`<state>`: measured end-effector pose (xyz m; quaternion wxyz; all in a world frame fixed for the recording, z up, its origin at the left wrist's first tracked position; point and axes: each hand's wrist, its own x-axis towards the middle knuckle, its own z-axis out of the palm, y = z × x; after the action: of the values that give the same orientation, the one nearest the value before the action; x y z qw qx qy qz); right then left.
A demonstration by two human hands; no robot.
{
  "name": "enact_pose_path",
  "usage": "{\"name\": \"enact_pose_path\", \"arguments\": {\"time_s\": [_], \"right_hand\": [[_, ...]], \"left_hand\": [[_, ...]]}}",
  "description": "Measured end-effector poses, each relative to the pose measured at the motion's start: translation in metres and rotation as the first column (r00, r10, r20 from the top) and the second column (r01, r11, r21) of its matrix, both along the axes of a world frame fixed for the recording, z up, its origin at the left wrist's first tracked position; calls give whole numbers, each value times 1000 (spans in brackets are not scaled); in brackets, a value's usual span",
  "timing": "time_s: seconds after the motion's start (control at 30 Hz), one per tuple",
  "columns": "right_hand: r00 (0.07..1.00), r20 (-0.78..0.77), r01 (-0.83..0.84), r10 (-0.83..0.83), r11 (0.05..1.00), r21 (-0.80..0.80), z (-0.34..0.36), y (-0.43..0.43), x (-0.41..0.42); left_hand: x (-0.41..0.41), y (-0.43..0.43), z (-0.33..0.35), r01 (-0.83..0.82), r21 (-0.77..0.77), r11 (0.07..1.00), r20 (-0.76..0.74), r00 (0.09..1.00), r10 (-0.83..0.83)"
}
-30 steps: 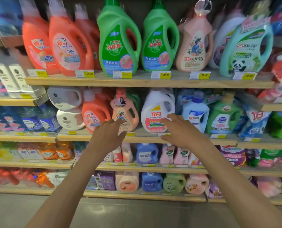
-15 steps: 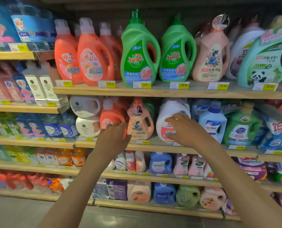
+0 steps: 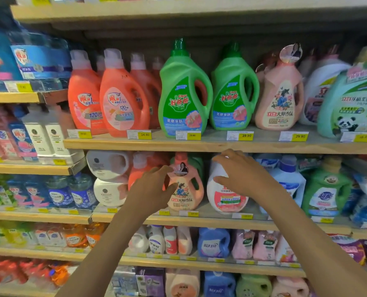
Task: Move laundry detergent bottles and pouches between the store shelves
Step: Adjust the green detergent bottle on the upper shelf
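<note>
Both my hands reach to the second shelf (image 3: 199, 219) of detergent bottles. My left hand (image 3: 150, 189) hovers with relaxed fingers in front of an orange bottle (image 3: 139, 170) and beside a peach bottle (image 3: 184, 189). My right hand (image 3: 240, 174) is spread over the upper front of a white bottle with a red label (image 3: 225, 200); I cannot tell whether it touches. Neither hand holds anything. On the shelf above stand orange bottles (image 3: 122, 103), two green bottles (image 3: 182, 93) and a tall peach bottle (image 3: 279, 97).
The upper shelf's board (image 3: 199, 144) runs just above my hands. White jugs (image 3: 107, 166) lie stacked at the left, a blue-capped bottle (image 3: 287, 181) and a green bottle (image 3: 326, 189) stand at the right. Lower shelves hold smaller bottles and pouches (image 3: 349, 249).
Both hands have risen and moved forward toward the second shelf's bottles. The view has tilted upward, so the shelves sit lower in frame.
</note>
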<state>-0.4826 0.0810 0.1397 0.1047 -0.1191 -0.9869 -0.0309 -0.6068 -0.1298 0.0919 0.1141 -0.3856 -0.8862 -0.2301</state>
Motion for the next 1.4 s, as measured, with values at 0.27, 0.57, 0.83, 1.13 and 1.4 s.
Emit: {"name": "enact_pose_path", "arguments": {"time_s": [0.27,0.57,0.83,1.13,1.4], "right_hand": [[995,-98,15,-10,999,49,40,47,-69],[936,-350,-2,35,995,95,95,90,-156],[873,-484,-9,55,995,98,108,97,-215],[888,-461,-58,5,993,-101,120,101,-248],[877,-479,-121,-40,946,-301,124,103,-257]], "left_hand": [[-80,47,25,-9,218,976,7,1000,8],[-188,104,65,68,437,897,-118,993,-17],[-240,133,70,58,443,895,-46,998,-42],[-259,143,81,279,572,772,101,909,-403],[-266,141,75,290,624,726,80,900,-429]]}}
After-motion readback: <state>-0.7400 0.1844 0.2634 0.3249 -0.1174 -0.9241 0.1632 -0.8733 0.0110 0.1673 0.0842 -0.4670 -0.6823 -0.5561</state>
